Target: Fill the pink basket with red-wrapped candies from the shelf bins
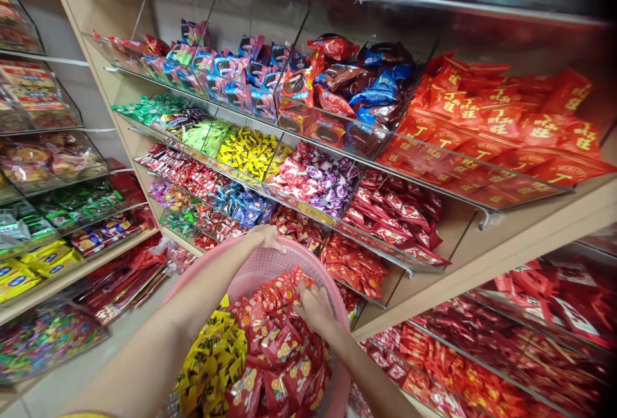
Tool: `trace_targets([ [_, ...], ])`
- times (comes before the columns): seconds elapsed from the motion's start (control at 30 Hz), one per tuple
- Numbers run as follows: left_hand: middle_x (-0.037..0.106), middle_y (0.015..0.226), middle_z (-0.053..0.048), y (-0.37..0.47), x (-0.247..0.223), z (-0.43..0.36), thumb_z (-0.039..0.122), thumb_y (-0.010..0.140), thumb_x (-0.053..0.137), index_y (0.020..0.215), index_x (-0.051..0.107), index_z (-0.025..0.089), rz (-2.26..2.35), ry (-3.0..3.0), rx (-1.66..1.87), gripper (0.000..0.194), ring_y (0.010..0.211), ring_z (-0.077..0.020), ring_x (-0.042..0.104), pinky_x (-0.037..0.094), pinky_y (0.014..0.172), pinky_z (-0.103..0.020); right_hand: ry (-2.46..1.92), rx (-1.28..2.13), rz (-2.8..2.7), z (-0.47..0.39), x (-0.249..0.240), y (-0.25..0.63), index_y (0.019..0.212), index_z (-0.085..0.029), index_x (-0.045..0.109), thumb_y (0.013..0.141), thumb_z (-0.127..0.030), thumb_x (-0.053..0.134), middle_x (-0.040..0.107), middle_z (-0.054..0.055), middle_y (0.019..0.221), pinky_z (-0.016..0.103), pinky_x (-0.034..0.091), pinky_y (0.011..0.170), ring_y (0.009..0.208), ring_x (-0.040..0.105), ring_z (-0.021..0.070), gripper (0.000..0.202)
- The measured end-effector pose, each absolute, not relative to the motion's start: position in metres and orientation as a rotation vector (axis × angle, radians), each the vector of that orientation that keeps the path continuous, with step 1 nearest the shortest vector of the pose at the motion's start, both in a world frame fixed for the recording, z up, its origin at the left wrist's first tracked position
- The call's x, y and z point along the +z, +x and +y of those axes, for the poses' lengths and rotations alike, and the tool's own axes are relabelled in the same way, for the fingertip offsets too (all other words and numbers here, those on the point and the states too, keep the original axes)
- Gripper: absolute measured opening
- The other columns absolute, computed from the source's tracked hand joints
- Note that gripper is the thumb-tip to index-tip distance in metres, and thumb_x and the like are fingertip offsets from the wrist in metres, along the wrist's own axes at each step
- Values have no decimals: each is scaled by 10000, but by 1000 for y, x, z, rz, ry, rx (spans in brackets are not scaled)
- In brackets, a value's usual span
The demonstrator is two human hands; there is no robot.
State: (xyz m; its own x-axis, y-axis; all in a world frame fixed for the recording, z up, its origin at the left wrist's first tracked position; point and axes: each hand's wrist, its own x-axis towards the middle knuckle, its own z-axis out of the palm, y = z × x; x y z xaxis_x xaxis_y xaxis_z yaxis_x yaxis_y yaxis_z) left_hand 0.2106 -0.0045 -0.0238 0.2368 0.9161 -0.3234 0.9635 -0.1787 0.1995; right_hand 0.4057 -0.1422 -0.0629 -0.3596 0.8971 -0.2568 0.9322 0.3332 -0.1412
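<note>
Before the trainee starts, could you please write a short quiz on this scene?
1. What does the left hand hold?
A) the edge of a shelf
B) the far rim of the pink basket
C) a yellow sweet

2. True or false: in this view, the yellow-wrapped sweets in the basket lie to the left of the red packets.

3. Fill in the colour: the right hand is down inside the basket, at the ____ packets.

Key: 1. B; 2. True; 3. red
</note>
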Motion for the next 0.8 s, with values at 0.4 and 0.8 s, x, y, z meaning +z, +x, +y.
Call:
trace_targets([
  [0.4,668,841,-125,209,-27,-2,811,438,482,803,676,156,1729,2185,-182,775,719,-250,609,409,578,-275,1585,-443,2617,-150,-57,418,1094,-169,487,829,-266,425,611,87,933,322,331,802,939,518,221,289],
  [0.8,672,851,-133,208,-27,-2,804,435,494,812,674,152,1726,2193,-188,774,745,-262,617,429,597,-283,1770,-57,2541,-131,-71,394,1168,-100,514,800,-24,286,555,174,1125,374,364,917,1080,490,241,439],
])
